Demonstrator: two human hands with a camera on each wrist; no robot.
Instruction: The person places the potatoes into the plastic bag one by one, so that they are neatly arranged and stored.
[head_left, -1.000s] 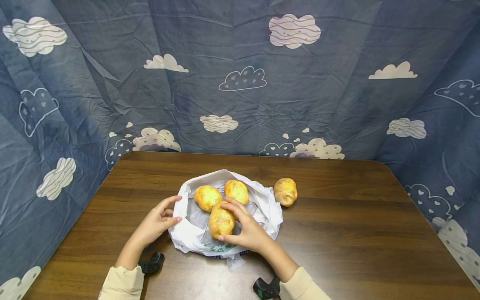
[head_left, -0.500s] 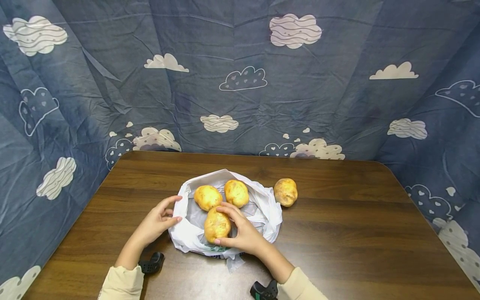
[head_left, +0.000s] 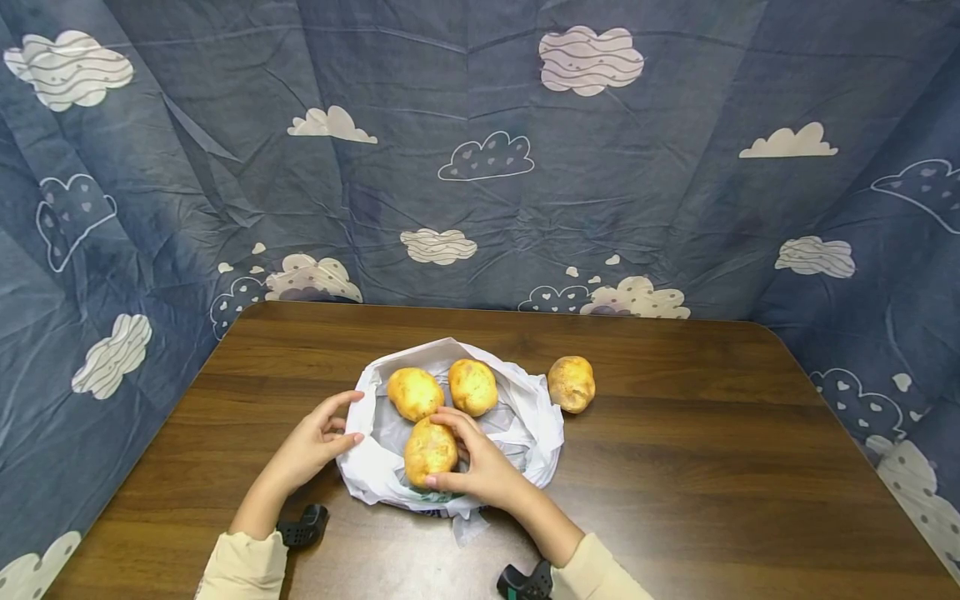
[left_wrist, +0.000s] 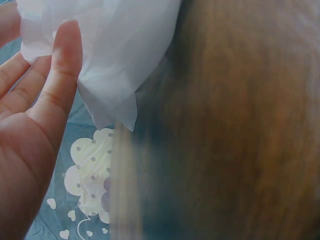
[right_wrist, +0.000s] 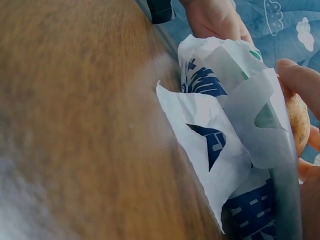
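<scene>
A white plastic bag lies with its mouth spread wide on the table. Inside it are two yellow potatoes, side by side toward the back. My right hand grips a third potato in the front of the bag, thumb at its near end and fingers over its far side. At the bag's left side, my left hand pinches the rim; in the left wrist view the thumb lies over the white plastic. The right wrist view shows the bag's printed outer side, with the held potato partly hidden behind it.
Another potato sits on the brown wooden table, just right of the bag. A blue curtain with cloud prints hangs behind the table and along both sides. Black wrist cameras are worn on both arms.
My right hand has moved left and slightly toward me with its potato, into the front of the bag. My left hand and the potato outside have stayed in place.
</scene>
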